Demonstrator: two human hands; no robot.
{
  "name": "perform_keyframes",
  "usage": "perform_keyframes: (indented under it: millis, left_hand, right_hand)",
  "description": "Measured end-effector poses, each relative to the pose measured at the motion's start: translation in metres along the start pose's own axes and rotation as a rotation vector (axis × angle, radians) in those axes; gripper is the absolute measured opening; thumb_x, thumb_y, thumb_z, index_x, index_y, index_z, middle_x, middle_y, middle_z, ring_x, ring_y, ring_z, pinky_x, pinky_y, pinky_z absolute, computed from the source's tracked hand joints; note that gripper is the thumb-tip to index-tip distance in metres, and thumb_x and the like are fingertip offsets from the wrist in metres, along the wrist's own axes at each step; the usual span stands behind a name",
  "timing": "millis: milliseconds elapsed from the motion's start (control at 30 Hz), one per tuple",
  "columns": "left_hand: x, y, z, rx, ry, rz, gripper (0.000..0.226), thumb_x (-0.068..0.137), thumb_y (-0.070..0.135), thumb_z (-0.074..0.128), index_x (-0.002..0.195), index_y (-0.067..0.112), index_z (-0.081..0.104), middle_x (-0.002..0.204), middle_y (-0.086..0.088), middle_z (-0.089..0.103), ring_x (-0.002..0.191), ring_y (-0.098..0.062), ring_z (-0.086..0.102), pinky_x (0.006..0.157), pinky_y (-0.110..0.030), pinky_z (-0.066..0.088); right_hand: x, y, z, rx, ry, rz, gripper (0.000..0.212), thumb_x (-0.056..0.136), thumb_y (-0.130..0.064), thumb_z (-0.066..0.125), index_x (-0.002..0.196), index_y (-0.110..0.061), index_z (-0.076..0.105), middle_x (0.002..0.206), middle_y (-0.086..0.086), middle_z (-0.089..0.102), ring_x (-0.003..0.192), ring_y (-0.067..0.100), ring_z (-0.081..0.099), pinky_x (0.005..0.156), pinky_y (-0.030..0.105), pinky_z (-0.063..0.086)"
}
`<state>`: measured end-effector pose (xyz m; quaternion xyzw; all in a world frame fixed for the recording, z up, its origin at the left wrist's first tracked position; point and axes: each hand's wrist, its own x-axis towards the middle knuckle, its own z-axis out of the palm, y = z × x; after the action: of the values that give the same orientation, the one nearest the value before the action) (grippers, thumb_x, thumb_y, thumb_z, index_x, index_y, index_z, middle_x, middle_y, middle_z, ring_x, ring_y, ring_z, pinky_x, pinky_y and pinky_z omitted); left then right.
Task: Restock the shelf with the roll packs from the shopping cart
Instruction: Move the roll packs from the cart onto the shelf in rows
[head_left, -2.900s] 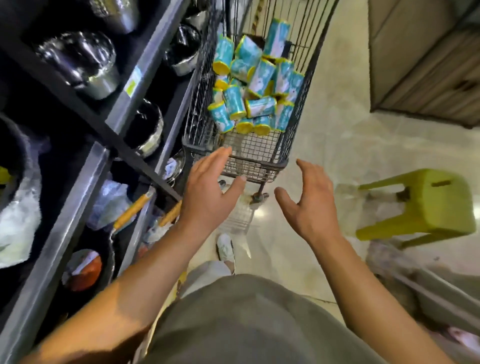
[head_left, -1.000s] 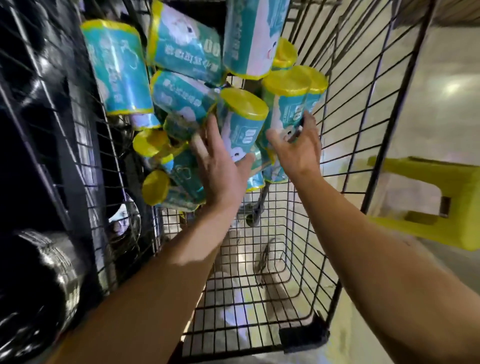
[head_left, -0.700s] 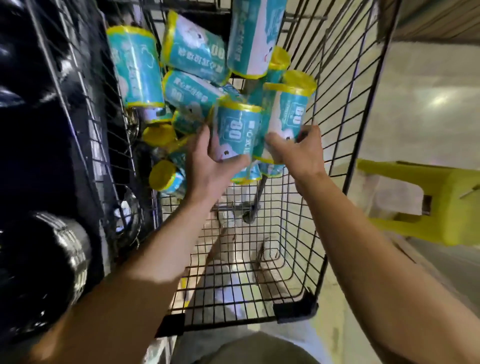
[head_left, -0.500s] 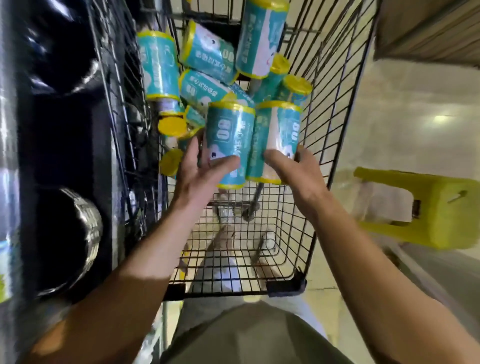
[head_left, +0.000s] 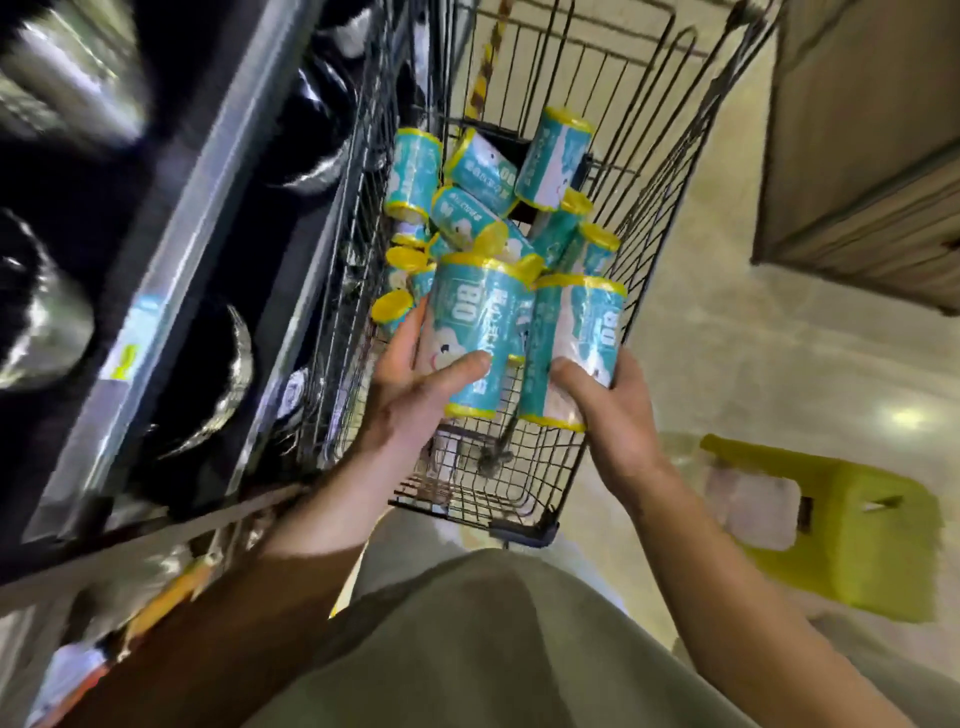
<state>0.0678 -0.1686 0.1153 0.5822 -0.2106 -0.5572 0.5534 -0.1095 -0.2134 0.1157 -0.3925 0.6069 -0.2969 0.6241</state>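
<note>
Lifted roll packs (head_left: 475, 332), both hands (head_left: 415, 395) gripping

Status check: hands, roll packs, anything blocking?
Left hand grips one roll pack; right hand grips another. Both above the cart, more packs inside. Nothing blocking.

Teal roll packs (head_left: 475, 332) with yellow ends, black wire cart (head_left: 524, 525), yellow-green stool (head_left: 852, 540)
</note>
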Motion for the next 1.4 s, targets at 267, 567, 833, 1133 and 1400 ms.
perform_keyframes:
  millis: [267, 567, 833, 1133, 1400]
  left_hand:
    - [-0.135, -0.030, 0.021, -0.094, 0.272, 0.196, 0.078, 0.064, 0.020, 0.081, 0.137, 0.018, 0.054, 0.127, -0.008, 0.068, 0.119, -0.030, 0.063, 0.100, -0.051, 0.051]
    - [-0.299, -0.064, 0.013, -0.105, 0.782, 0.332, 0.067, 0.070, 0.011, 0.079, 0.131, 0.025, 0.057, 0.116, 0.003, 0.073, 0.103, -0.018, 0.071, 0.077, -0.028, 0.057]
    - [-0.449, -0.128, -0.011, -0.210, 1.228, 0.346, 0.079, 0.067, 0.023, 0.081, 0.140, 0.030, 0.052, 0.123, 0.006, 0.069, 0.108, -0.016, 0.069, 0.078, -0.028, 0.057]
    - [-0.615, -0.200, -0.025, -0.340, 1.601, 0.424, 0.066, 0.079, 0.006, 0.076, 0.139, 0.023, 0.053, 0.121, 0.004, 0.069, 0.106, -0.017, 0.068, 0.076, -0.027, 0.057]
    - [-0.744, -0.240, -0.064, -0.367, 1.613, 0.496, 0.069, 0.074, 0.015, 0.073, 0.138, 0.026, 0.051, 0.117, -0.001, 0.070, 0.104, -0.022, 0.070, 0.078, -0.035, 0.059]
  right_hand:
    - [-0.054, 0.020, -0.049, -0.111, -0.298, -0.142, 0.060, 0.069, -0.034, 0.076, 0.124, -0.018, 0.060, 0.108, 0.001, 0.075, 0.094, 0.017, 0.074, 0.073, 0.028, 0.057]
    - [-0.148, 0.051, -0.032, -0.272, -0.738, -0.201, 0.051, 0.072, -0.034, 0.075, 0.119, -0.027, 0.057, 0.102, -0.006, 0.074, 0.085, 0.010, 0.071, 0.065, 0.026, 0.056]
    - [-0.243, 0.104, 0.025, -0.502, -1.119, -0.186, 0.035, 0.087, -0.010, 0.074, 0.108, -0.033, 0.056, 0.097, -0.013, 0.073, 0.087, 0.004, 0.071, 0.072, 0.021, 0.057]
    - [-0.395, 0.182, 0.073, -0.607, -1.409, -0.258, 0.047, 0.084, -0.003, 0.075, 0.118, -0.029, 0.055, 0.107, -0.008, 0.071, 0.087, 0.001, 0.070, 0.064, 0.016, 0.054]
    - [-0.532, 0.246, 0.087, -0.575, -1.488, -0.298, 0.044, 0.085, -0.009, 0.076, 0.110, -0.038, 0.054, 0.102, -0.013, 0.071, 0.082, -0.001, 0.070, 0.062, 0.016, 0.055]
